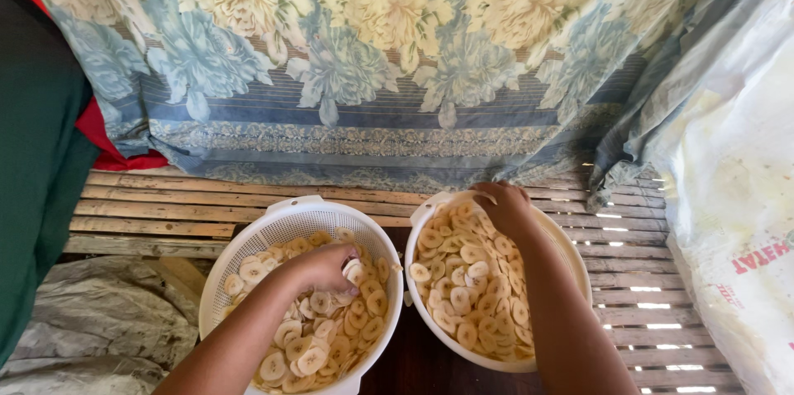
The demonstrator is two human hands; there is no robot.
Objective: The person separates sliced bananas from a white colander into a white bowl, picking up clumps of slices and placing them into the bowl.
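Two round white baskets hold pale yellow banana slices. My left hand [324, 267] is curled over a few slices [354, 269] inside the left perforated basket [285, 221], which is about half full. My right hand [504, 206] rests at the far rim of the right basket [571, 258], fingers bent down among its slices [471, 279]; what it grips is hidden. The right basket is heaped higher than the left one.
Both baskets stand on a slatted bamboo platform [165, 217]. A blue floral cloth [372, 56] hangs behind. A white plastic sack [736, 196] stands at the right, grey plastic sheeting [99, 320] lies at the lower left, and dark green fabric [33, 155] is at the left edge.
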